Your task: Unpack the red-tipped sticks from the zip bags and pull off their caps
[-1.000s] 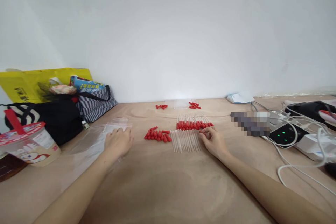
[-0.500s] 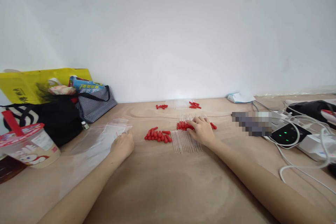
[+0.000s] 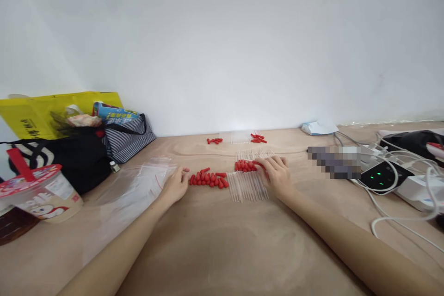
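Up ahead we had the pale wall [image 3: 225, 46], below it the wooden table [image 3: 215, 240], and on its left we saw clear plastic bags [image 3: 144, 178] lying flat. There was the right hand [image 3: 276, 176], bent downward, and the left hand [image 3: 176, 185], loosely curled; whether either gripped anything, we couldn't tell! Side by side lay the clear tubes [image 3: 247, 188], and behind them we spotted a cluster of red bulbs [image 3: 244, 166] right at the right hand; another red pile [image 3: 208, 179] sat between the left hand and the tubes.
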The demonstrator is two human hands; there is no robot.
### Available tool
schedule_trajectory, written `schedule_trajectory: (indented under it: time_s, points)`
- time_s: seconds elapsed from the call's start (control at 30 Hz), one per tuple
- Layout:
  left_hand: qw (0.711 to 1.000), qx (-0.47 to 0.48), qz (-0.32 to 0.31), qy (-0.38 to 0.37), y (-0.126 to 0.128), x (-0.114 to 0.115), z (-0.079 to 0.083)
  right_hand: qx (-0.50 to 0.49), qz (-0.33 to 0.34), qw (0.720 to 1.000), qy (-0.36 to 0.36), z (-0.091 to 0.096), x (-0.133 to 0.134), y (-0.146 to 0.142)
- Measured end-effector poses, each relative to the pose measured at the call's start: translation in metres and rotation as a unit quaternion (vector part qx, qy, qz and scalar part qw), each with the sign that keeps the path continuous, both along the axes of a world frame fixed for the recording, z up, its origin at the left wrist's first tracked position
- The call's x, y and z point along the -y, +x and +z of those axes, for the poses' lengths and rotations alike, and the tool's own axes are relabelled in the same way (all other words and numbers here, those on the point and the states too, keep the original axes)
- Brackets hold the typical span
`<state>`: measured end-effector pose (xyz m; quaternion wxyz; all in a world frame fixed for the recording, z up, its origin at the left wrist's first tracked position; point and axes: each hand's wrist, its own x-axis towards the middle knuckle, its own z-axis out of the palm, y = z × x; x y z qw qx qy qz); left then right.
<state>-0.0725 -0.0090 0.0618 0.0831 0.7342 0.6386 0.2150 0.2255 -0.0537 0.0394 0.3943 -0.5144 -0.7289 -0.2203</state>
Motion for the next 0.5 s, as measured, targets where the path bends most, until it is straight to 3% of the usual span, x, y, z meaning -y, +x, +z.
schedule_trajectory:
  time_s: [0.2,0.3,0.4,0.5]
  points:
    - [0.999,0.009,-0.005,0.032,0.0,0.004,-0.001,-0.179,0.048,0.982,-0.025,-0.005,0.036,0.014]
    - [0.991,-0.002,-0.021,0.13,0.013,0.015,0.002,-0.267,0.104,0.954,-0.092,-0.013,0.038,0.016]
    - [0.952,-0.02,-0.134,0.273,0.037,0.035,0.002,-0.3,0.128,0.935,-0.142,-0.02,0.034,0.01]
    - [0.917,-0.04,-0.262,0.3,0.063,0.052,-0.005,-0.288,0.143,0.932,-0.169,-0.022,0.035,-0.001]
